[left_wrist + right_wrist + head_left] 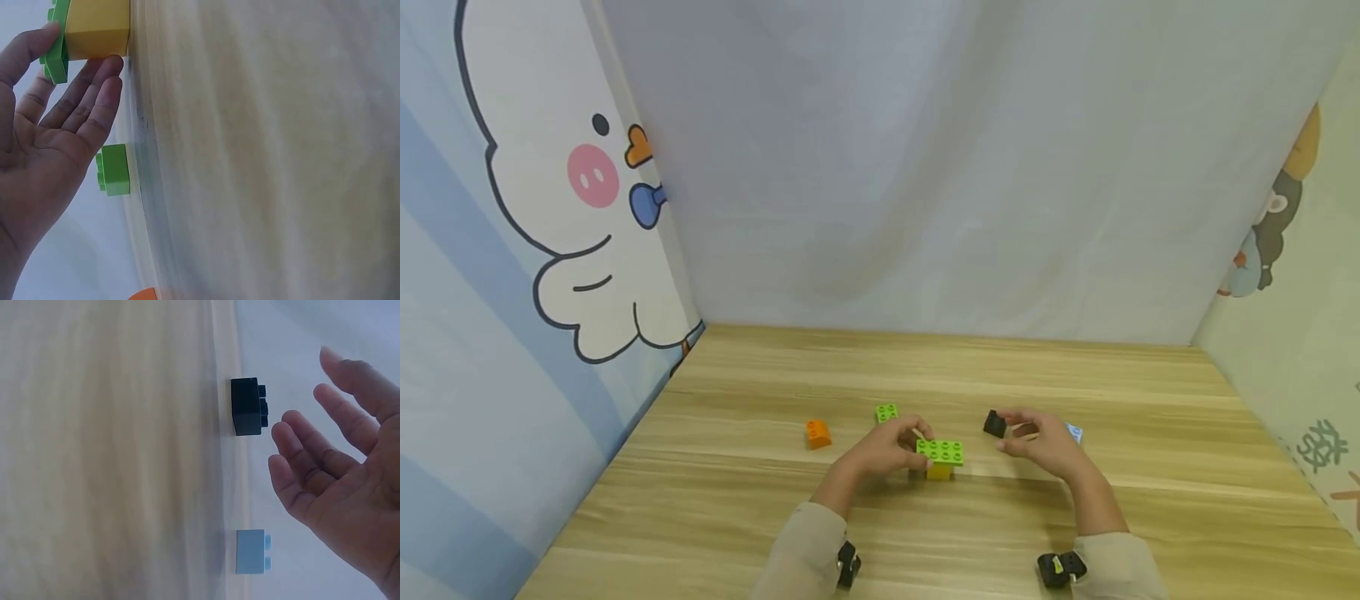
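Observation:
A flat green plate (pixel 942 452) sits on top of a yellow brick (pixel 939 472) on the wooden table (pixel 925 367). My left hand (pixel 898 446) holds this stack at its left end. In the left wrist view the thumb lies on the green plate (pixel 57 59) and the fingers (pixel 109 72) lie against the yellow brick (pixel 97 28). My right hand (pixel 1018 433) hovers open beside a black brick (pixel 995 423). In the right wrist view its fingers (pixel 294 431) stand a little apart from the black brick (pixel 245 406).
A light blue brick (pixel 1073 432) (pixel 250 552) lies behind my right hand. Behind my left hand stands a small green brick (pixel 886 412) (pixel 115 169), with an orange brick (pixel 817 433) further left. Fabric walls close in the table at the back and sides.

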The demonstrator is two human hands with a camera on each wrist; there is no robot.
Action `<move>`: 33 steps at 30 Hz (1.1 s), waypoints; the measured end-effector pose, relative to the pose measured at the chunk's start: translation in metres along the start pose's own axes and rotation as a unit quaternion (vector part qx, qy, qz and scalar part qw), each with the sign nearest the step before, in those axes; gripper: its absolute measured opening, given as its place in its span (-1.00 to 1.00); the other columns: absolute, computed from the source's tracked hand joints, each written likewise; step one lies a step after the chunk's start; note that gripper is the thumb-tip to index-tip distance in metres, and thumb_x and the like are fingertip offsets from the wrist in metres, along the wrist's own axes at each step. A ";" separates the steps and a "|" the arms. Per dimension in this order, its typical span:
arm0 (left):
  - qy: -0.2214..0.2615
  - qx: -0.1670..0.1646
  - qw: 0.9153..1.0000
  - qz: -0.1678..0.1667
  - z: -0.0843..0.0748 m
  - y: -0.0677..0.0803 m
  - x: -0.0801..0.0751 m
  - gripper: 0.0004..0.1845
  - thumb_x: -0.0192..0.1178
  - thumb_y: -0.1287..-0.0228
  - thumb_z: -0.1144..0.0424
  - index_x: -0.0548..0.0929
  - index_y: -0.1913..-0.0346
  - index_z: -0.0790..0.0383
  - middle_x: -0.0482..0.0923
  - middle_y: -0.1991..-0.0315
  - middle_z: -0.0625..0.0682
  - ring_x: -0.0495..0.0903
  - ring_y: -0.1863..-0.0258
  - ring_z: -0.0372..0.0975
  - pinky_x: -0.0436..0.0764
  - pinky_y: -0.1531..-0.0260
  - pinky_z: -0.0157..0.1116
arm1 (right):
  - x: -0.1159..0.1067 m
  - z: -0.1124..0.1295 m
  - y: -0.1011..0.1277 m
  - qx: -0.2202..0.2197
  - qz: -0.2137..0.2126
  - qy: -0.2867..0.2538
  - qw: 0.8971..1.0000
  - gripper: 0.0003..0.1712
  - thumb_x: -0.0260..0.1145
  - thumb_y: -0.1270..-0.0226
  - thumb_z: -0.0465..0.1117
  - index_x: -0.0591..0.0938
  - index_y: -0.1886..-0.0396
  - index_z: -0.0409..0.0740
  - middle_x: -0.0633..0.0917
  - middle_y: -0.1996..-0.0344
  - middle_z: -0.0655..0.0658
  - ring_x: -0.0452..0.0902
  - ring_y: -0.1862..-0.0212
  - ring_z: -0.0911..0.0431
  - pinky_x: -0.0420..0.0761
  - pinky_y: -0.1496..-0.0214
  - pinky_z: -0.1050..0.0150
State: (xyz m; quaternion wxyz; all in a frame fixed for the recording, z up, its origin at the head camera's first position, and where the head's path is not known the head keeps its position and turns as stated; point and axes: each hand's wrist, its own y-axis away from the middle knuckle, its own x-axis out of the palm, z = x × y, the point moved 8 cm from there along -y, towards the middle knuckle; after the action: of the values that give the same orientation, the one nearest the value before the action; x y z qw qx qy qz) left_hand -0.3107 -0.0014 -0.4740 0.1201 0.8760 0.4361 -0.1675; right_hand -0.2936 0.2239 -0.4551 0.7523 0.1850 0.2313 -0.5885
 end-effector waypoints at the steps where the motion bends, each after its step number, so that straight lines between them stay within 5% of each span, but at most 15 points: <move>1: 0.000 -0.001 1.000 0.000 0.001 0.000 0.000 -0.71 0.38 -0.27 0.43 0.58 0.00 0.27 0.67 0.19 0.05 0.58 0.23 -0.25 0.52 0.26 -0.32 | -0.001 -0.001 -0.001 0.001 -0.001 0.001 1.000 -0.39 0.40 -0.42 -0.22 0.50 -0.36 -0.40 0.55 -0.26 -0.46 0.51 -0.20 -0.31 0.66 -0.07 -0.12; 33: 0.007 -0.011 1.000 0.006 0.002 0.001 -0.001 -0.70 0.36 -0.27 0.42 0.57 -0.02 0.29 0.69 0.14 0.07 0.59 0.18 -0.25 0.55 0.19 -0.31 | -0.003 -0.022 -0.033 0.050 0.025 0.013 0.998 -0.29 0.43 -0.36 -0.28 0.41 -0.40 -0.51 0.52 -0.25 -0.54 0.42 -0.29 -0.40 0.52 -0.27 -0.22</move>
State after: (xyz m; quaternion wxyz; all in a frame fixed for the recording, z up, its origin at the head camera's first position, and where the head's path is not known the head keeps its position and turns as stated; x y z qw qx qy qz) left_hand -0.3109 -0.0028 -0.4752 0.1280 0.8785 0.4332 -0.1556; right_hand -0.3295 0.2303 -0.4716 0.7536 0.2361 0.2062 -0.5777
